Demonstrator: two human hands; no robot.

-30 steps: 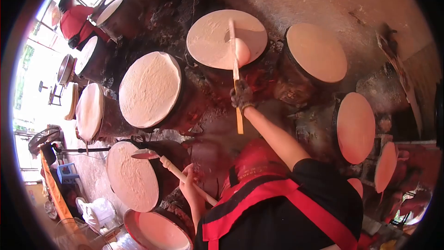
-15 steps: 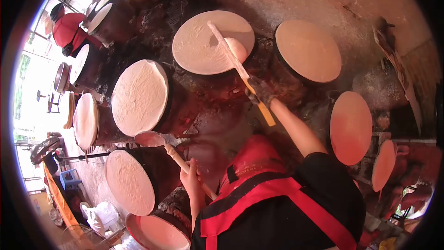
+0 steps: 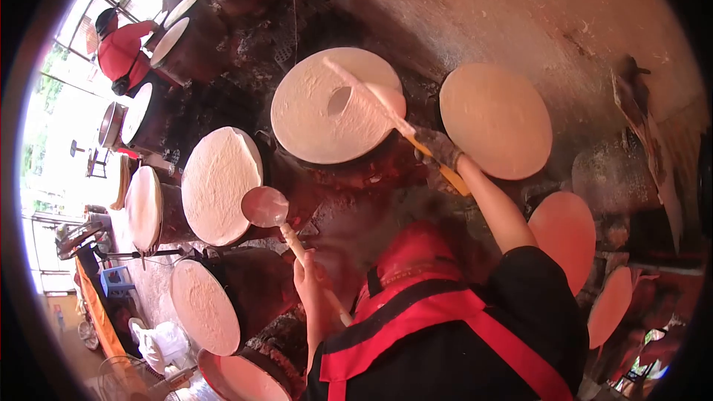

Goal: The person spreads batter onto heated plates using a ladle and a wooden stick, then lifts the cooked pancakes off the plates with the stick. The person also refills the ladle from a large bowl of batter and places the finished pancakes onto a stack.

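Fingers [image 3: 434,142] of gloved right hand [image 3: 440,147]: clenched round wooden spreader stick [image 3: 386,115], blade end resting on centre round griddle [image 3: 334,108] w/ pale batter. Left hand [image 3: 308,271]: closed on ladle [image 3: 266,206] handle, bowl hanging over gap between 2 batter-coated griddles [image 3: 219,186]. Approx. 10 round griddles in arc, several bare orange at right [image 3: 496,120]. Red apron [image 3: 416,312] below. 1 other person, red top [image 3: 119,48], far left. Fan [image 3: 119,380] lower left.

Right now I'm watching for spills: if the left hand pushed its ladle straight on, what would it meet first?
Probably the white round sheet on the drum just beyond the ladle; depth is unclear.
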